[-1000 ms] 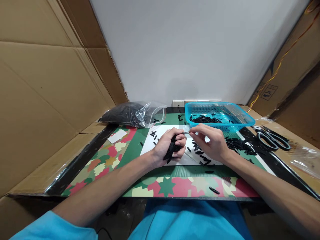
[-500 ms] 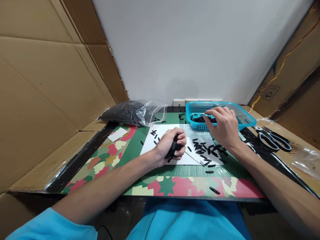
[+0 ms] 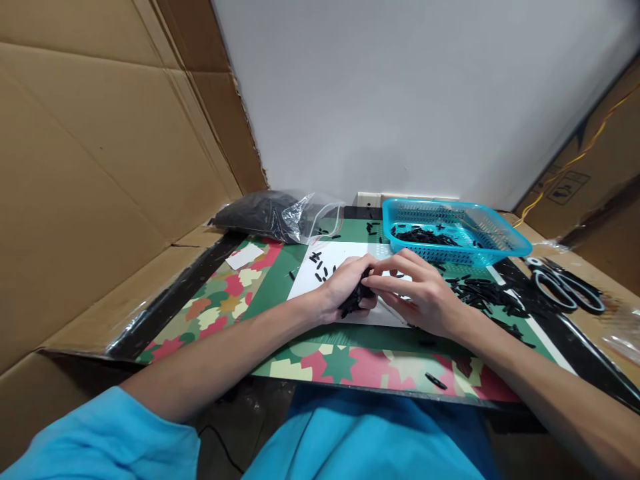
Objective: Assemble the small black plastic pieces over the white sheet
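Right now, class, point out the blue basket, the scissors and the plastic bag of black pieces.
blue basket (image 3: 505, 245): head view, on its near right rim.
scissors (image 3: 560, 293): head view, on the handle loops.
plastic bag (image 3: 273, 215): head view, on its dark, filled middle.

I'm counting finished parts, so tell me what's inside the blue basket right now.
The blue basket holds a low pile of small black pieces toward its left side. The rest of its mesh floor looks bare. The near wall hides whatever lies right against it, and a count isn't possible.
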Tool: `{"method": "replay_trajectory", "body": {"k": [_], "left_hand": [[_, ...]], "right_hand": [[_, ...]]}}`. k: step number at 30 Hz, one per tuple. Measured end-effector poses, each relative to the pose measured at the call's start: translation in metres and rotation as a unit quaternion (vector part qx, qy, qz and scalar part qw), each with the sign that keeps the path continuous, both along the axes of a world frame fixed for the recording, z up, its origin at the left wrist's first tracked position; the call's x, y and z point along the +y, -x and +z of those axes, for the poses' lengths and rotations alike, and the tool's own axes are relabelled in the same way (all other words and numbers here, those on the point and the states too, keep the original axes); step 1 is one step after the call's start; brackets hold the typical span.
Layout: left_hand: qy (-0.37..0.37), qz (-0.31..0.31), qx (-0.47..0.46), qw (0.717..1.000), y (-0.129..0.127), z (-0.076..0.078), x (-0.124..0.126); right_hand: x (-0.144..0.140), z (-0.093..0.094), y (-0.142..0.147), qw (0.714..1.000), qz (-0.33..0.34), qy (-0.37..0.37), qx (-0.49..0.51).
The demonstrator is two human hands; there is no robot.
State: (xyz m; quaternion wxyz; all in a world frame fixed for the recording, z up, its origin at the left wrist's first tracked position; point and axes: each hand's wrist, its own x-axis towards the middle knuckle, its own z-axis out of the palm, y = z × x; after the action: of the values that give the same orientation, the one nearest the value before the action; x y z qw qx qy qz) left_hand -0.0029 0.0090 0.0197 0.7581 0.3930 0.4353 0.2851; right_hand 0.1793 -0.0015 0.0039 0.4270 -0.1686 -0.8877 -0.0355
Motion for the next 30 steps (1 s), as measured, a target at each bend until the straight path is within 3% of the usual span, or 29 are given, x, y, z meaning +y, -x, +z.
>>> {"method": "replay_trajectory", "body": {"k": [5, 12, 30], "left_hand": [[-0.005, -0.008, 0.017, 1.0, -0.0014, -0.0018, -0.0012], [-0.002, -0.039, 0.0, 0.999, -0.0015, -0.0065, -0.0005], [0.069, -0.065, -0.013, 0.995, -0.0008, -0.0018, -0.0002]], "right_hand": [[0.0024, 0.0018, -0.0011, 1.0, 0.008, 0.013, -0.017], [0.0017, 0.002, 0.0017, 0.99, 0.04, 0.132, -0.024], [0.002, 0.003, -0.003, 0.991, -0.008, 0.12, 0.052]]}}
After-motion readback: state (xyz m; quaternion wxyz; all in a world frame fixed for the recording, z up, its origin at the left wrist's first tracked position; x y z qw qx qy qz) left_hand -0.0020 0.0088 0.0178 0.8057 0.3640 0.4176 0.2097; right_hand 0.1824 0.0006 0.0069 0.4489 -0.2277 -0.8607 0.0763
